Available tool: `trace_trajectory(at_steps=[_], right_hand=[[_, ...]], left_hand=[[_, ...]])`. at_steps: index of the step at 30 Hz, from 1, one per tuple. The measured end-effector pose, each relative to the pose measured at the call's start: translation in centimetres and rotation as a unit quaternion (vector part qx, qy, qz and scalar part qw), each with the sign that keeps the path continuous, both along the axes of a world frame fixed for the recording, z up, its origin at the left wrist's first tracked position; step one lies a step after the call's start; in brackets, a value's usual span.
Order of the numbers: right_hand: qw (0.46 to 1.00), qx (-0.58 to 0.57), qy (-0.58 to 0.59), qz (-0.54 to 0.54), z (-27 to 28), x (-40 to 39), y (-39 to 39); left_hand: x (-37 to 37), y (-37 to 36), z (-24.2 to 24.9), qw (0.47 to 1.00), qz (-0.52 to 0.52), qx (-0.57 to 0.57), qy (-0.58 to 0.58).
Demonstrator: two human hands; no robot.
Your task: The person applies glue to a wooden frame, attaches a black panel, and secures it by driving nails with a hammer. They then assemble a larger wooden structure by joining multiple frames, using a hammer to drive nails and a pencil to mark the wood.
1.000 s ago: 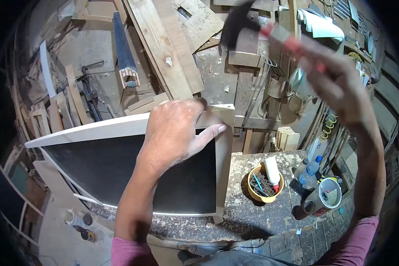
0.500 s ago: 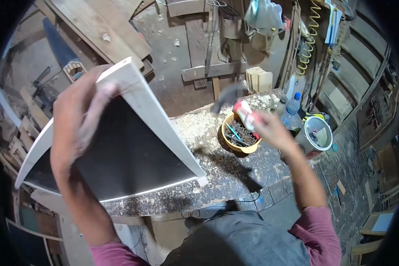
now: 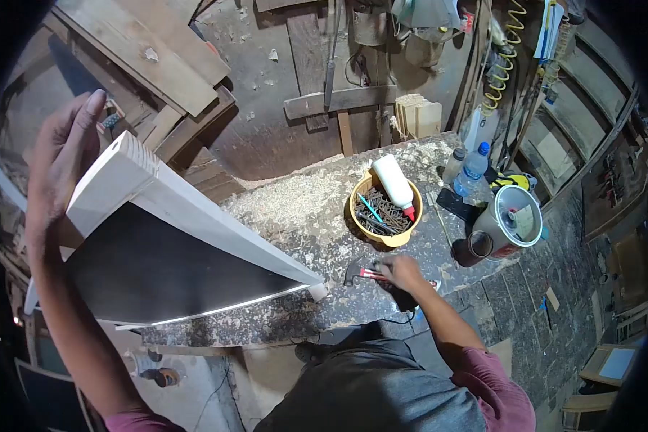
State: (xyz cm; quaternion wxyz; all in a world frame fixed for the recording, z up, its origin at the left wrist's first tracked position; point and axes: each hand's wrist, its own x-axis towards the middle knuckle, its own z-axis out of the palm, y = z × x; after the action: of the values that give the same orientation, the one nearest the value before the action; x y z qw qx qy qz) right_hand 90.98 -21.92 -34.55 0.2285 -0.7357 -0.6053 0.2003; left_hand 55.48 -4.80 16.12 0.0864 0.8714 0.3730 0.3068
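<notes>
A white-edged wooden frame with a black panel (image 3: 187,259) stands tilted on the bench at my left. My left hand (image 3: 68,151) is raised at its upper corner, fingers and thumb stretched upward, the palm side close against the wood. Low over the front of the bench, my right hand (image 3: 402,273) is closed around the handle of a hammer (image 3: 354,272), whose dark head points left. Just beyond it, a yellow bowl (image 3: 394,240) holds many nails (image 3: 387,216), a light-blue pen-like stick (image 3: 371,209) and a white bottle with a red cap (image 3: 392,180).
Right of the bowl are a dark phone (image 3: 457,205), a brown cup (image 3: 475,248), a grey bucket (image 3: 498,216) and a clear water bottle (image 3: 474,169). Sawdust covers the back of the bench (image 3: 281,205). Wood blocks (image 3: 417,117) stand by the wall, and boards (image 3: 151,54) lean at the back left.
My right hand has come down from above the bowl to the bench front with the hammer. My left hand has shifted left off the frame's top, and the frame leans further left.
</notes>
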Motion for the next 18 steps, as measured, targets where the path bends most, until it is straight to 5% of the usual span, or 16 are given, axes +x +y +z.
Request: trace_trajectory(at_steps=[2, 6, 9, 12, 18], right_hand=[[0.995, 0.070, 0.031, -0.058, 2.4, 0.8, 2.2], [0.967, 0.221, 0.025, -0.126, 2.7, 4.1, 6.9], [0.973, 0.166, -0.027, -0.158, 1.8, 5.8, 9.6], [0.982, 0.106, -0.056, -0.145, 2.5, 5.7, 11.2], [0.987, 0.044, -0.091, -0.124, 3.0, 4.5, 14.7]], left_hand=[[-0.6, 0.2, 0.4, 0.994, 0.007, -0.103, 0.039], [1.8, -1.6, -0.7, 0.999, 0.037, -0.017, 0.023], [2.6, -1.7, -1.8, 0.994, -0.008, 0.080, -0.079], [1.4, -1.7, -0.7, 0.999, 0.008, -0.047, 0.011], [1.1, -0.7, -1.0, 0.999, -0.004, -0.044, 0.006]])
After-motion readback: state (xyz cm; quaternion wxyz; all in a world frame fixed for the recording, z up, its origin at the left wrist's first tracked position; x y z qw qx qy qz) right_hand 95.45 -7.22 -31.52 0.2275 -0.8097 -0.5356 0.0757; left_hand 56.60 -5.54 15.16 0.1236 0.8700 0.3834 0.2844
